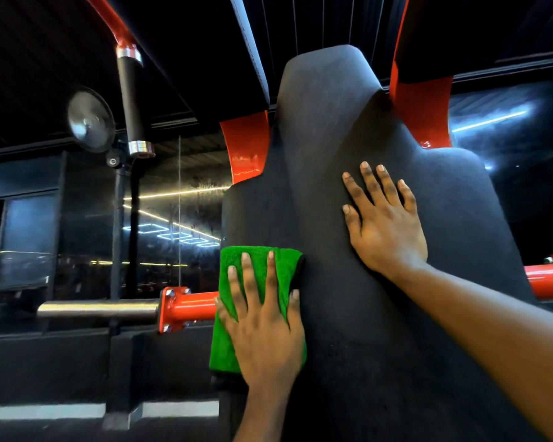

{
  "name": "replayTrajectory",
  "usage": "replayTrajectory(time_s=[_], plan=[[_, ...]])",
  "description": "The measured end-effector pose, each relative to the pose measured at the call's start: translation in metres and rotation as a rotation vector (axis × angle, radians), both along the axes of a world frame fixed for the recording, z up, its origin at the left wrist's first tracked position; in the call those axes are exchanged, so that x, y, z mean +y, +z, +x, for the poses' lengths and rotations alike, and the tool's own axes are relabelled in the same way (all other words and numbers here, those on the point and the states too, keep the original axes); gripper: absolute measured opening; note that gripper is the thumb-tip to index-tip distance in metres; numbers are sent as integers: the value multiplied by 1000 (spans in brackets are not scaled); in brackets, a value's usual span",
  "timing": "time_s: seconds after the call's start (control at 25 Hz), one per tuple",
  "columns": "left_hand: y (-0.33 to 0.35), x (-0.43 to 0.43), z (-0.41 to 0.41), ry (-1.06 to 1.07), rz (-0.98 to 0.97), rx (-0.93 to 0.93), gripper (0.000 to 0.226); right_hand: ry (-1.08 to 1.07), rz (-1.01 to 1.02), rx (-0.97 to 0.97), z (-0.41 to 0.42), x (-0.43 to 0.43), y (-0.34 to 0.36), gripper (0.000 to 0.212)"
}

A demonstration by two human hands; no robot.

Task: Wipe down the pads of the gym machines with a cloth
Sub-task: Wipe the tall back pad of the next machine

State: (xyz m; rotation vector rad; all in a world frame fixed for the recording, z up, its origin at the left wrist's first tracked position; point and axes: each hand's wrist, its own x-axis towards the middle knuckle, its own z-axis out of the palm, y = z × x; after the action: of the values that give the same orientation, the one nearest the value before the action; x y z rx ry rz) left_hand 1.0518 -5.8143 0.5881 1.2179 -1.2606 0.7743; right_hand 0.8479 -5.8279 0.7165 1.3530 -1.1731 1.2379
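Note:
A tall black back pad (348, 129) of a red-framed gym machine fills the middle of the view. A folded green cloth (237, 266) lies flat against the pad's lower left edge. My left hand (265, 327) presses on the cloth with fingers spread and pointing up, covering its lower right part. My right hand (383, 221) rests flat and bare on the pad higher up and to the right, fingers apart, holding nothing.
Red frame plates (245, 148) flank the pad's narrow top. A chrome bar on a red flange (173, 309) juts out left of the cloth. A black grip handle (131, 100) hangs at upper left. A red tube (549, 279) shows at right.

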Motion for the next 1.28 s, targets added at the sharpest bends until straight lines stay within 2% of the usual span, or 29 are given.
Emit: replayTrajectory(time_s=[0.08, 0.16, 0.28, 0.44, 0.52, 0.64, 0.72, 0.8, 0.88, 1.0, 1.12, 1.16, 1.2, 1.28], plan=[[9, -3, 1, 16, 28, 47, 68, -2, 0, -1, 0, 0, 1, 56], [42, -8, 4, 32, 21, 16, 66, -21, -2, -7, 1, 0, 0, 56], [114, -20, 19, 75, -9, -60, 63, -12, 3, -11, -1, 3, 2, 56], [208, -23, 14, 52, 13, -62, 63, -8, -7, -21, 0, 2, 2, 56], [205, -20, -2, 34, -40, -138, 65, 8, -18, -23, 0, 1, 1, 56], [122, -15, -8, 26, -71, -196, 64, 28, -25, -18, -1, 2, -1, 57], [61, -9, 3, 2, -55, -122, 64, 36, -25, -17, -1, 3, -1, 57], [36, -8, 15, -7, -35, -31, 66, 27, -25, -16, 0, 3, -1, 57], [51, -12, 21, 9, -33, -10, 67, 12, -15, -16, 0, 2, 0, 57], [110, -26, 37, -29, -46, -47, 64, 7, -17, -18, -2, 1, -2, 56], [181, -37, 71, -352, 53, 102, 57, 7, -21, -21, 0, 0, -1, 55], [190, -37, 74, -402, 93, 156, 55, 10, -23, -28, 0, -1, 0, 55], [185, -37, 71, -388, 70, 177, 54, 9, -27, -33, 0, -1, 0, 55], [143, -31, 51, -162, -75, 108, 56, 13, -34, -30, 2, -2, -2, 55]])
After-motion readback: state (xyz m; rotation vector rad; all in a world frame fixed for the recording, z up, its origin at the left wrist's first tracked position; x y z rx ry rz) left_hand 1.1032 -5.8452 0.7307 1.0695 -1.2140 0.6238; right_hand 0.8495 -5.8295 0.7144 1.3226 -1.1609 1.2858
